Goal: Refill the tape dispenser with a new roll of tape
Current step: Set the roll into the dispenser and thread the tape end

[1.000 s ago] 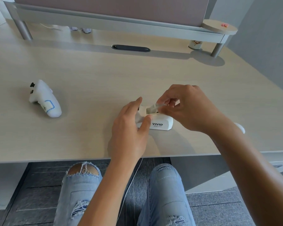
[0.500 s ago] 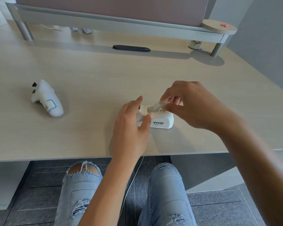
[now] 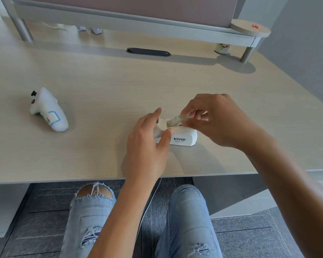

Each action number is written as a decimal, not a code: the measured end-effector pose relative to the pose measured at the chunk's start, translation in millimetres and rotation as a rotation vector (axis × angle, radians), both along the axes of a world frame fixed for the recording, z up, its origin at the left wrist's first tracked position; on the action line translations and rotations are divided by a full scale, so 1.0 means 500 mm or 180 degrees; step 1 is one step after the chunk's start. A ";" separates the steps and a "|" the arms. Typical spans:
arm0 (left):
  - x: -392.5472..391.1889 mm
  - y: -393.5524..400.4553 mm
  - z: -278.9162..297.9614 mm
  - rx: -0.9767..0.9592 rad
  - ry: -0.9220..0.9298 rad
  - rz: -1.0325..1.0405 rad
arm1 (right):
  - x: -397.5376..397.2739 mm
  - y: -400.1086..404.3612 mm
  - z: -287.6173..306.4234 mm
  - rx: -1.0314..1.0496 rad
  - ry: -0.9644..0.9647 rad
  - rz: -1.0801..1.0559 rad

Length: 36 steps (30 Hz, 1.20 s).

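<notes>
A small white tape dispenser (image 3: 183, 137) marked VIVID stands on the light wooden desk (image 3: 101, 86) near its front edge. My left hand (image 3: 147, 144) grips the dispenser's left end between thumb and fingers. My right hand (image 3: 218, 121) hovers over the dispenser's right half and pinches a clear strip of tape (image 3: 174, 121) that stretches left toward the dispenser's cutter end. The tape roll itself is hidden under my right hand.
A white handheld controller (image 3: 48, 110) lies at the desk's left. A dark cable slot (image 3: 147, 51) and a grey raised shelf (image 3: 134, 21) on metal legs run along the back. A small jar (image 3: 221, 48) stands under the shelf's right end. My knees show below the desk edge.
My right hand has lifted slightly and drawn the strip of tape out toward the left end of the dispenser. My left hand has kept its hold.
</notes>
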<state>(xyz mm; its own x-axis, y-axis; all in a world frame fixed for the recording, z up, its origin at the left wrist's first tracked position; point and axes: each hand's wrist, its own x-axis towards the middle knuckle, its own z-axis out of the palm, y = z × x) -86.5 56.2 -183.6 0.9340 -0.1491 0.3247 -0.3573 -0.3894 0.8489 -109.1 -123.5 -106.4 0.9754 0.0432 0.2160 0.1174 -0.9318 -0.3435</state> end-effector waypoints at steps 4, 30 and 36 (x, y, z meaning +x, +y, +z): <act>0.000 -0.001 0.001 -0.0021 0.0012 0.0015 | 0.001 0.000 -0.011 0.0114 -0.0106 0.0076; 0.000 -0.046 0.103 0.0848 -0.0080 0.0298 | -0.008 -0.007 -0.070 0.1568 -0.0508 -0.0457; 0.000 -0.051 0.106 0.0759 0.0048 0.0319 | -0.006 -0.011 -0.075 0.1622 -0.0542 -0.0409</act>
<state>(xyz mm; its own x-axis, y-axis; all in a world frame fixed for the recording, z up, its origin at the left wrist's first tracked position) -86.7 30.6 -130.4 0.9524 -0.1263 0.2775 -0.2949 -0.6120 0.7338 -112.2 -128.8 -144.1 0.9155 -0.2251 0.3336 0.1070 -0.6630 -0.7410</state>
